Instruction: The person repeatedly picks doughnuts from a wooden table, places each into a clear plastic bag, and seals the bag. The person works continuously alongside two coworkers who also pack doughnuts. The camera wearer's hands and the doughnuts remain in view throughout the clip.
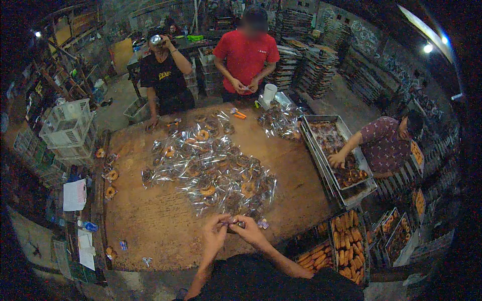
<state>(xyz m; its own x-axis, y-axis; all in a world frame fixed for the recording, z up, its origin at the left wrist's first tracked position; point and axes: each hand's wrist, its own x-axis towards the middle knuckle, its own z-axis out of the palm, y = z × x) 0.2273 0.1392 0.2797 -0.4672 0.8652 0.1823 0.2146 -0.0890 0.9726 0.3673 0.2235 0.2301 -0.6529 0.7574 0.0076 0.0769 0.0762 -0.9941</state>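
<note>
My left hand point(216, 230) and my right hand point(247, 231) meet over the near edge of the wooden table point(150, 220). The fingers of both are closed around a small dark object point(231, 223), too small and too covered to name. Just beyond them spreads a wide pile of ring doughnuts in clear plastic bags point(216, 165), some plain brown, others dark-topped. Close to my right hand, by the pile's near edge, lies a small pale wrapper-like piece point(263, 223).
Two people stand across the table, one in a red shirt point(246, 55). At right, another person reaches into a metal tray point(329, 145) of dark-topped doughnuts. Trays of long pastries point(346, 241) stand near right. White crates point(68, 123) and papers point(75, 195) are at left.
</note>
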